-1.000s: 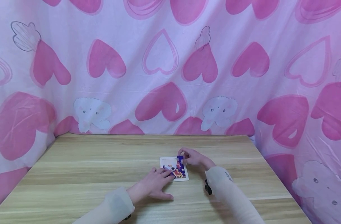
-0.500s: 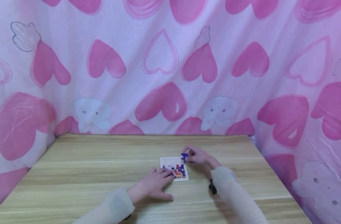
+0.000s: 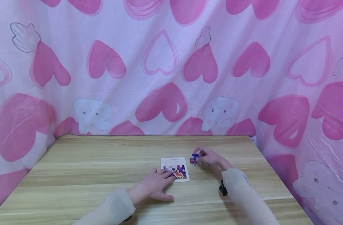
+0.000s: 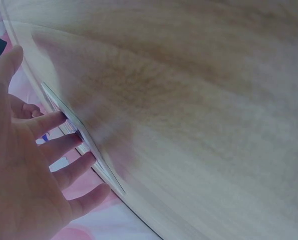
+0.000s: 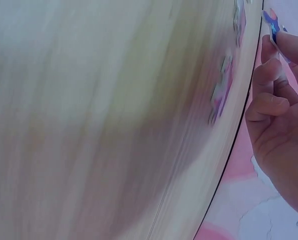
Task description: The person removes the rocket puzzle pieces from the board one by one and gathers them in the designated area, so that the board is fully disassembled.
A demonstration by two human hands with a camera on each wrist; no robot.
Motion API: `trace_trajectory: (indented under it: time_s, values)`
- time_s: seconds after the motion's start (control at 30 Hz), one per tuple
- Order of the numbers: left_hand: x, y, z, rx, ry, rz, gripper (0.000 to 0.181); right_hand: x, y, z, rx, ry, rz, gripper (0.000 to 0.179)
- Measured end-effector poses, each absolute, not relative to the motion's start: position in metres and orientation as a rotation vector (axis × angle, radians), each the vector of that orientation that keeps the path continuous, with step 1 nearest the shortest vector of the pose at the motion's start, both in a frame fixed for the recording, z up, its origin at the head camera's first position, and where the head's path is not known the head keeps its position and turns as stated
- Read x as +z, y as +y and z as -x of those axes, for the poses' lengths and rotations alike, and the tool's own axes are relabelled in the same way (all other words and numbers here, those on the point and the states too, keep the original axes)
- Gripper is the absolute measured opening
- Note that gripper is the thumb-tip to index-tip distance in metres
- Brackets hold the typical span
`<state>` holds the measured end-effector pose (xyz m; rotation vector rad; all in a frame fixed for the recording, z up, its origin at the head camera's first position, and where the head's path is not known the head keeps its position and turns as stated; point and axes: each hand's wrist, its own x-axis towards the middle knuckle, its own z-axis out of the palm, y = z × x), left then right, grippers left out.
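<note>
A white-bordered jigsaw puzzle tray (image 3: 187,173) lies on the table, its lower part filled with a purple, orange and white picture and its upper strip bare. My left hand (image 3: 156,183) rests on the tray's lower left with fingers spread, covering part of the picture. To the right of the tray, my right hand (image 3: 212,157) pinches a purple and red puzzle piece (image 3: 194,159) between thumb and fingers. The right wrist view shows this puzzle piece (image 5: 273,27) at the fingertips, tilted and raised off the table.
Two more clumps of puzzle pieces, one a purple puzzle piece (image 5: 222,90), lie on the table in the right wrist view. The wooden table (image 3: 104,156) ends at a pink heart-printed curtain (image 3: 160,100) behind and at both sides.
My right hand has lifted the purple puzzle piece out of the tray's upper right and carried it rightward, baring the upper strip. My left hand has stayed in place.
</note>
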<state>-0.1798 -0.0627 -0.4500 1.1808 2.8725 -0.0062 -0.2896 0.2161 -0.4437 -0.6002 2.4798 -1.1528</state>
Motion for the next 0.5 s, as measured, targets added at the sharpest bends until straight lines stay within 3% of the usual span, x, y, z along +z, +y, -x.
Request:
trace_trajectory:
  time_s: [0.5]
  values:
    - [-0.450,-0.063,0.180,-0.007,2.868,-1.181,0.079,-0.441,0.253,0.284,-1.144,2.559,0.422,0.029]
